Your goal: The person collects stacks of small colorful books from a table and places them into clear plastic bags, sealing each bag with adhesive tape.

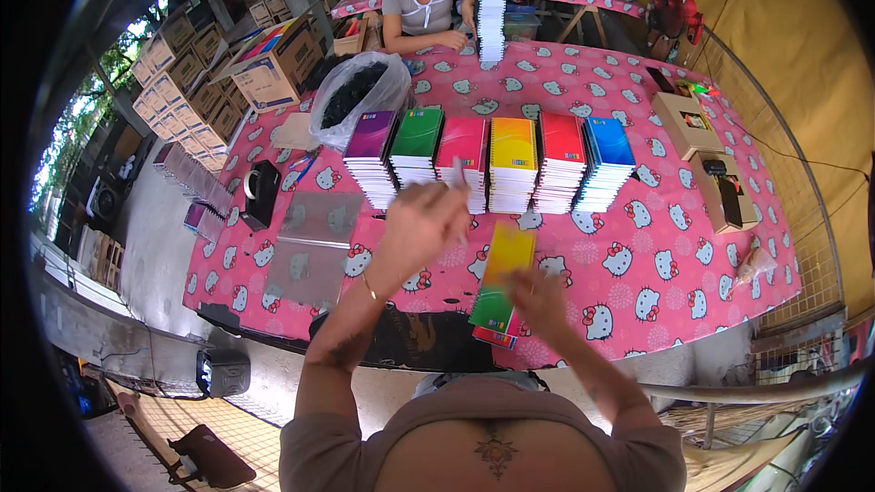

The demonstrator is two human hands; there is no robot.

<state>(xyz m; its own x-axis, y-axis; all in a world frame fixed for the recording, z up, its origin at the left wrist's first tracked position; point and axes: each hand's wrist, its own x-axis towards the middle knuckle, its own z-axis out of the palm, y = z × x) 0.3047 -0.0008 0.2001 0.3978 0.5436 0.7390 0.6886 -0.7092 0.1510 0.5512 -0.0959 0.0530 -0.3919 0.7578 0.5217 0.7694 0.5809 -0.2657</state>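
Note:
Six stacks of spiral notebooks stand in a row: purple, green, pink, yellow, red and blue. In front of the pink stack is my left hand, blurred, with a pale streak at its fingers that I cannot make out. Nearer me lies a small overlapping pile with a yellow notebook, a green notebook and a red one below. At its right edge my right hand overlaps the pile; motion smears its fingers.
A pink patterned cloth covers the table. Clear plastic sheets, a tape dispenser and a plastic bag lie left; open cardboard boxes right. Across sits a co-worker beside a tall notebook stack.

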